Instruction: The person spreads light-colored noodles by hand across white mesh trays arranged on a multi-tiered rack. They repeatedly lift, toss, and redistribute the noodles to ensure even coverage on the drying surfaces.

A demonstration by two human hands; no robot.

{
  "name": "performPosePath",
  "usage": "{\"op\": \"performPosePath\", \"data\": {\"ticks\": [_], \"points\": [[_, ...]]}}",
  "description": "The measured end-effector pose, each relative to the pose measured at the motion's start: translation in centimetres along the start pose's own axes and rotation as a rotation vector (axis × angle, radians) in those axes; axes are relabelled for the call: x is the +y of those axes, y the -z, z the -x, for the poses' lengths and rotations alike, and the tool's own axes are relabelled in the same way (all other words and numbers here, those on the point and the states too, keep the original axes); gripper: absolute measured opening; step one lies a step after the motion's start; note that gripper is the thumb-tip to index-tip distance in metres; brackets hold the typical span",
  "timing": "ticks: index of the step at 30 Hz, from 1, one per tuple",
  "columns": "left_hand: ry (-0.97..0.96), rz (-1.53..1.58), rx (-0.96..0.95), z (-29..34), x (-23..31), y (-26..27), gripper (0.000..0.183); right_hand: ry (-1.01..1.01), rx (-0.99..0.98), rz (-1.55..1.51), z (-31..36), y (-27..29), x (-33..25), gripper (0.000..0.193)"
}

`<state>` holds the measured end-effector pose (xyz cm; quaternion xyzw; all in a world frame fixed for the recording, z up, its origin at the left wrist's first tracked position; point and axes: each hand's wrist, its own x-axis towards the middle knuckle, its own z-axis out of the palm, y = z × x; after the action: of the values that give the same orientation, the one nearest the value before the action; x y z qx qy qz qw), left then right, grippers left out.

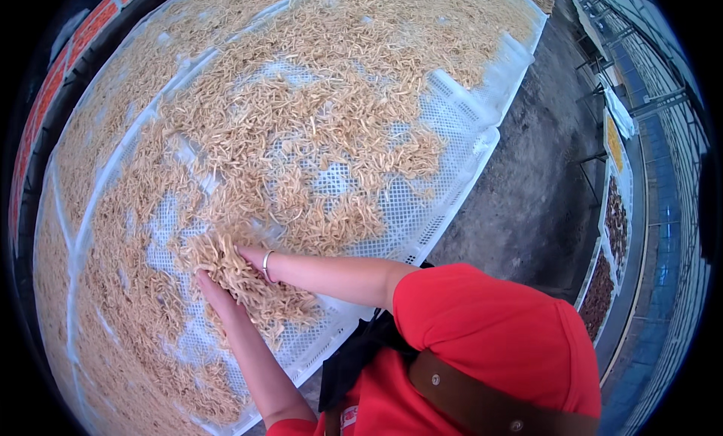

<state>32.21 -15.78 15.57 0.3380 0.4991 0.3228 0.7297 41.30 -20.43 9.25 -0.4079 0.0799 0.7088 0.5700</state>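
Note:
Pale tan dried strips (248,146), thin and curled, are spread over white mesh drying trays (452,112); the frame does not show what food they are. Between my two hands sits a raised heap of these strips (226,261). My left hand (213,291) cups its near side, fingers mostly buried. From the right, my right hand (254,257), with a silver bracelet (266,266) on its wrist, presses into the same heap, its fingertips hidden. More strips lie loosely piled just below my right forearm, and mesh shows through around the heap.
White tray rims (113,161) divide the spread. A grey floor aisle (520,165) runs along the trays' right edge. Beyond it, a rack (602,263) holds dark and yellow pieces. Orange-red pieces (45,105) lie on trays at far left.

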Motion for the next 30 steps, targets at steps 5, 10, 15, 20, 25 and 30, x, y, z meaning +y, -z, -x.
{"op": "performPosePath", "data": {"ticks": [5, 10, 15, 20, 25, 30], "points": [[0.111, -0.048, -0.096, 5.6, -5.5, -15.1, 0.054, 0.069, 0.127, -0.089, 13.6, 9.2, -9.9, 0.048], [0.242, -0.008, -0.348, 9.9, -12.5, -34.5, 0.054, 0.184, 0.152, -0.224, 22.5, 24.4, -20.6, 0.051], [0.190, -0.178, -0.506, 12.7, -19.5, -47.6, 0.056, 0.262, 0.080, -0.390, 29.2, 37.8, -27.2, 0.058], [0.220, -0.275, -0.513, 14.0, -23.5, -55.6, 0.058, 0.364, 0.071, -0.508, 35.6, 43.3, -31.2, 0.064], [0.223, -0.387, -0.555, 15.6, -29.1, -69.1, 0.060, 0.433, 0.011, -0.623, 40.1, 55.7, -38.8, 0.061], [0.141, -0.225, -0.685, 15.5, -38.2, -87.6, 0.051, 0.571, -0.050, -0.673, 45.6, 70.8, -52.1, 0.056]]}}
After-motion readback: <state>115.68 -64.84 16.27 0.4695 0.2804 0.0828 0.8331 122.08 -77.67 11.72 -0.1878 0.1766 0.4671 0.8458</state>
